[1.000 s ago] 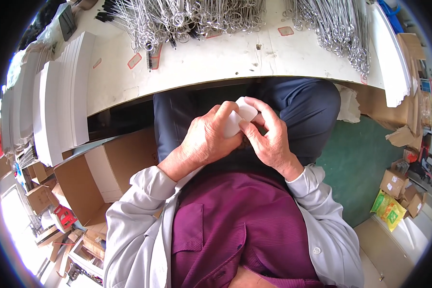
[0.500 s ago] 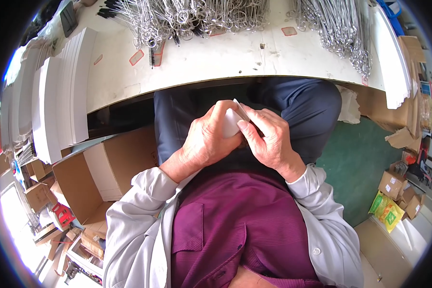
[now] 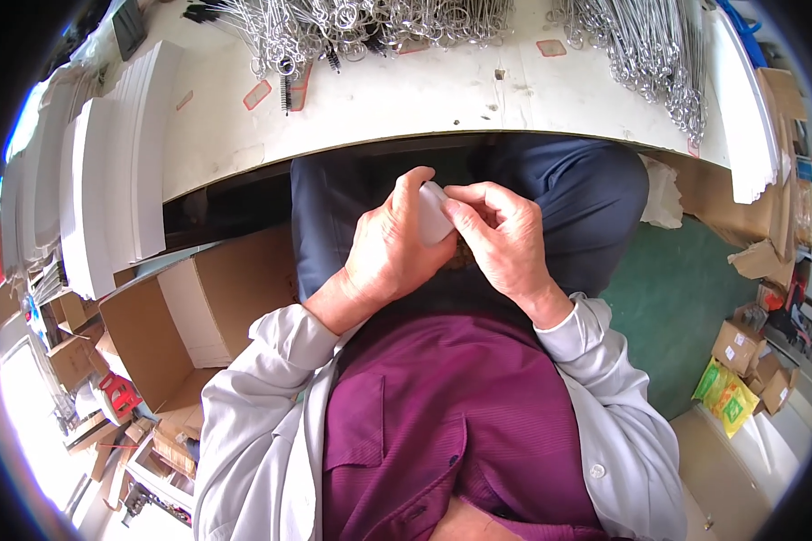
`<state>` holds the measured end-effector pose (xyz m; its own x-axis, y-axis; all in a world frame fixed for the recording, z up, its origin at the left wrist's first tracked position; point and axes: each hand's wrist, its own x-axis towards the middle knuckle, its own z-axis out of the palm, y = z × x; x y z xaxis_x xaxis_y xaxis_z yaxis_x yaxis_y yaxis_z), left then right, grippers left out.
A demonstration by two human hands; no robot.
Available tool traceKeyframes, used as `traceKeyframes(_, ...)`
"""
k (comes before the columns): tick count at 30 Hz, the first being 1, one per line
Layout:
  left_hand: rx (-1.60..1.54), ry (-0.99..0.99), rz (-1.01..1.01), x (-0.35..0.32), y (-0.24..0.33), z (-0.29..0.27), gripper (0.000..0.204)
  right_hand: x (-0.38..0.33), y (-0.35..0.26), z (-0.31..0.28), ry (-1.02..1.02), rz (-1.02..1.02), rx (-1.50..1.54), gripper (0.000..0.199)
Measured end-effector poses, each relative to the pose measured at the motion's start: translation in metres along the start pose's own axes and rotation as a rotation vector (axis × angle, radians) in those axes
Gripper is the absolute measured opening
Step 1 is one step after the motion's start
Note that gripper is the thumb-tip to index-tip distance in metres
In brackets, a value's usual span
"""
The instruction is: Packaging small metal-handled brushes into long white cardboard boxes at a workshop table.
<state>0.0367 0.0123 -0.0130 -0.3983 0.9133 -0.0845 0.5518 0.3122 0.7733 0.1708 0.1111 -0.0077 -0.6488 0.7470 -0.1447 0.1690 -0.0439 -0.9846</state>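
Observation:
Over my lap, my left hand [image 3: 390, 242] is wrapped round a small smooth white piece [image 3: 434, 216] that looks like a narrow card box. Its thumb and forefinger are on either side of the piece. My right hand [image 3: 503, 236] pinches the piece's upper right edge between thumb and curled fingers. The fingers hide most of the piece, so its full shape cannot be made out. Beyond both hands lies the table edge [image 3: 478, 135].
Wire-handled brushes with ring ends [image 3: 352, 32] and black bristles are heaped on the white table [image 3: 379, 99]. More wire rods [image 3: 650, 68] lie at the right. White card strips [image 3: 122, 171] stand at the left, above an open cardboard box [image 3: 149, 338].
My right fingers have closed in on the white piece's upper edge, where a thin flap stood up before. My left forefinger has lifted off and straightened upward a little.

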Motion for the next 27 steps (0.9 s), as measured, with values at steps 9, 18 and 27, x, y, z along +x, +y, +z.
traceKeyframes(9,0.038,0.020,0.021,0.001,0.006,0.005,0.056,0.004,0.004,-0.009,0.011,0.143,0.148,0.012)
traceKeyframes(18,0.053,0.064,0.139,-0.001,0.005,0.006,0.051,0.007,0.001,-0.019,0.010,0.270,0.192,0.013)
traceKeyframes(27,0.081,0.115,0.213,-0.003,-0.002,0.011,0.052,0.004,0.009,-0.009,0.090,0.069,0.041,0.012)
